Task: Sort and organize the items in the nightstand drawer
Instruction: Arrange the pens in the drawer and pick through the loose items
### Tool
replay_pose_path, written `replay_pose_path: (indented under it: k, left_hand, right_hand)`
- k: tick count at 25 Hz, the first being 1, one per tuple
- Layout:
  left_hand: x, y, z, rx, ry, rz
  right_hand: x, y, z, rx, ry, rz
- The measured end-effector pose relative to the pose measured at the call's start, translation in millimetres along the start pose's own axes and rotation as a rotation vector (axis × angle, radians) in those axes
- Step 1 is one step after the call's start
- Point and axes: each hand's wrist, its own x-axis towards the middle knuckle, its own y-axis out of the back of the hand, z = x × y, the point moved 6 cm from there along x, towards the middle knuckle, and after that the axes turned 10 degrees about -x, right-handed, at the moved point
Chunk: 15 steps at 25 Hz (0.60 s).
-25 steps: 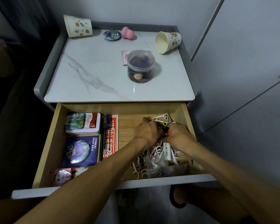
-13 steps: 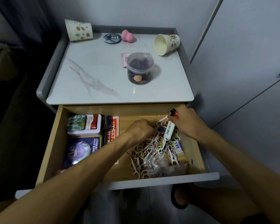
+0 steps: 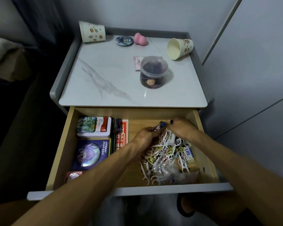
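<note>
Where half a second ago the left hand (image 3: 145, 136) was buried in the floss-pick pile (image 3: 163, 154), it now pinches a small dark-blue stick (image 3: 159, 127). The right hand (image 3: 182, 130), close beside it, grips the white tube (image 3: 171, 137). Both work in the right half of the drawer (image 3: 121, 113), apparently pulling strays from the pile.
</note>
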Motion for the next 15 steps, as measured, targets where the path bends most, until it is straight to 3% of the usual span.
replay_pose_path:
  k: [6,10,12,15]
  left_hand:
    - [-10.3,-0.1,-5.2,0.103,0.01,-0.072]
    - [-33.0,19.1,21.7,0.238,-0.117,0.041]
    - [-51.1,29.2,35.7,0.219,-0.184,0.035]
    - [-78.3,43.9,47.3,0.136,-0.185,0.0]
  right_hand:
    - [-26.3,-13.9,-1.7,-0.174,0.022,-0.127]
    - [-38.2,12.7,-8.3,-0.172,0.11,0.066]
    - [-47.3,28.0,-19.3,-0.009,0.174,0.125]
    - [-75.7,38.0,-49.3,0.406,0.287,0.047]
